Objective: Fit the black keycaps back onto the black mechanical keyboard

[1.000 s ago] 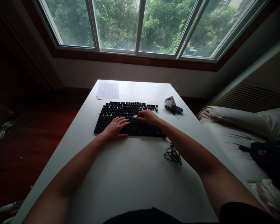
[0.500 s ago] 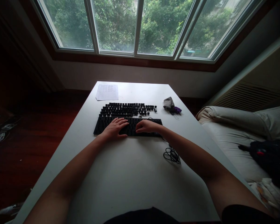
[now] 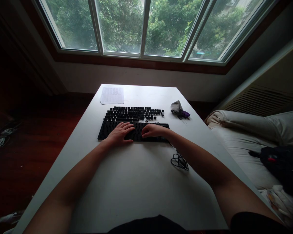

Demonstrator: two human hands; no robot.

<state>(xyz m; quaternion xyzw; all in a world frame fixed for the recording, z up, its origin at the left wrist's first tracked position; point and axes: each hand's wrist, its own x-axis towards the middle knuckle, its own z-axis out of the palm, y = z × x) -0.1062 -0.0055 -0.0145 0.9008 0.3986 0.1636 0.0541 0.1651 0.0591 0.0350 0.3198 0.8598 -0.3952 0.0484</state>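
Observation:
A black keyboard point(image 3: 104, 130) lies across the white table, its long side towards me. My left hand point(image 3: 119, 132) rests palm down over its left half, with fingers stretched out and thumb at the near edge. Over the right half, my right hand point(image 3: 151, 130) is closed with the fingers curled down against the keyboard; whatever they may hold is hidden. Just beyond the keyboard, loose black keycaps point(image 3: 127, 113) are laid out in several rows, with a few apart at the right end.
A coiled black cable point(image 3: 179, 162) lies near my right forearm. Printed paper point(image 3: 112, 95) is at the table's far left. A grey cloth point(image 3: 176, 107) and a purple item point(image 3: 185, 114) lie at the right. A pale couch point(image 3: 236, 139) stands beside the white table point(image 3: 136, 182).
My right hand has shifted very slightly left, still closed over the keyboard. My left hand stays where it was, and the keycaps look the same.

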